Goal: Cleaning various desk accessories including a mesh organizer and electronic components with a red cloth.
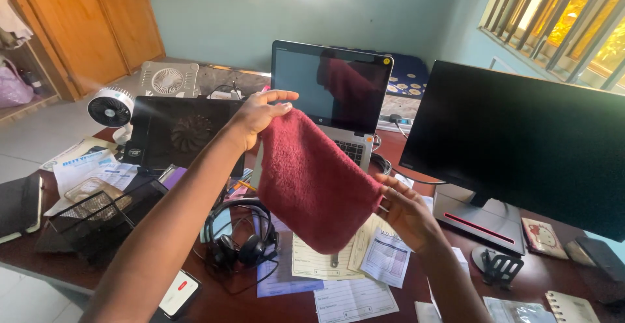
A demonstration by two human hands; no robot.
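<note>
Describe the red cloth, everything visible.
The red cloth is dark red, fuzzy like terry towelling, roughly rectangular. It hangs spread in the air above the cluttered desk, tilted. The left hand pinches its upper corner; the right hand grips its lower right edge. Nothing else touches it.

A soft red cloth (312, 180) is hanging in the air above the desk — stretching slantwise, one corner up high, one corner lower down.
</note>
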